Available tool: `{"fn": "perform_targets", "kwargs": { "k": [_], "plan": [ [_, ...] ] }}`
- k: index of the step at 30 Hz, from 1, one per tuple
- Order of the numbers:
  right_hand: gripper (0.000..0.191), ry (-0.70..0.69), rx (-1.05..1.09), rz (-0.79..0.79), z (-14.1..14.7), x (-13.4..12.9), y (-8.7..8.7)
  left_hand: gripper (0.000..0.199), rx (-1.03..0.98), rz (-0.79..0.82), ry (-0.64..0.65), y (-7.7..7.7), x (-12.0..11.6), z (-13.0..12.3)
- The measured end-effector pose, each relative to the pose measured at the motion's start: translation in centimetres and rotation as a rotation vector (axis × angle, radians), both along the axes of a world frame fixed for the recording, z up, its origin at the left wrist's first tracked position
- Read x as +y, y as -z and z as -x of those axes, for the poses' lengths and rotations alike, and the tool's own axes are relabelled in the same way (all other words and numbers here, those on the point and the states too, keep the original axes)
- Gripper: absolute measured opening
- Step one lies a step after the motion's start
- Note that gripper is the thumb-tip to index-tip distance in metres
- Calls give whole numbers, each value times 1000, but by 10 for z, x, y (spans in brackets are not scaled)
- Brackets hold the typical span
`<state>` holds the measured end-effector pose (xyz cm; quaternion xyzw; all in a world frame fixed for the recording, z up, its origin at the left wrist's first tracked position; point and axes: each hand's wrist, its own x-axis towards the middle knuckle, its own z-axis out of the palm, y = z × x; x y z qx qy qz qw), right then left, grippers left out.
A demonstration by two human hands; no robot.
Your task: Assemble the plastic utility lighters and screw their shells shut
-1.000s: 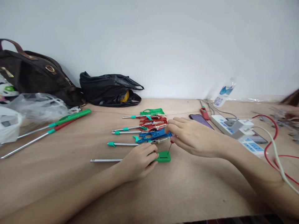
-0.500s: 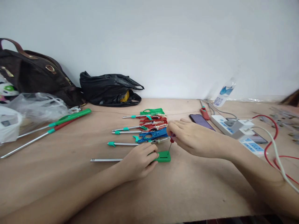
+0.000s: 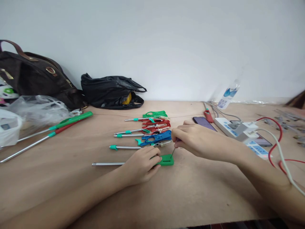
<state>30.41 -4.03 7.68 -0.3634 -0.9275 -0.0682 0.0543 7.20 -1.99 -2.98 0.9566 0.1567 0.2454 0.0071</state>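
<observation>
Left of the left hand (image 3: 143, 163): metal barrel (image 3: 108, 164), flat on the surface (image 3: 133, 203). Left hand: fingers curled over the green lighter handle, pinning it; grip best firm, clear of the tip. Just beyond that hand: blue lighter casing (image 3: 159, 137), apart from the handle. Right of its fingers: green lighter handle (image 3: 168, 163), slotted end exposed. Between both hands: screwdriver (image 3: 173, 152), shaft slanted, tip meeting the handle beside the slot; better aligned squarely, with even downward pressure during turning. Right hand (image 3: 194, 139): pinching the screwdriver's grip, mostly hidden.
</observation>
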Motion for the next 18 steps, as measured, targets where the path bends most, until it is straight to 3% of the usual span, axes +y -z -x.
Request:
{"fn": "perform_targets", "kwargs": {
  "k": [5, 8, 11, 18],
  "plan": [
    [26, 47, -80, -178, 7, 4, 6, 15, -7, 6, -2, 0, 0, 0],
    [16, -49, -9, -140, 8, -3, 5, 16, -13, 7, 2, 0, 0, -1],
    [19, -96, -2, -47, 7, -6, 3, 15, -19, 5, 6, 0, 0, -1],
    [25, -8, -49, -220, 8, 10, 15, 15, -5, 10, 8, 0, 0, -1]
  ]
}}
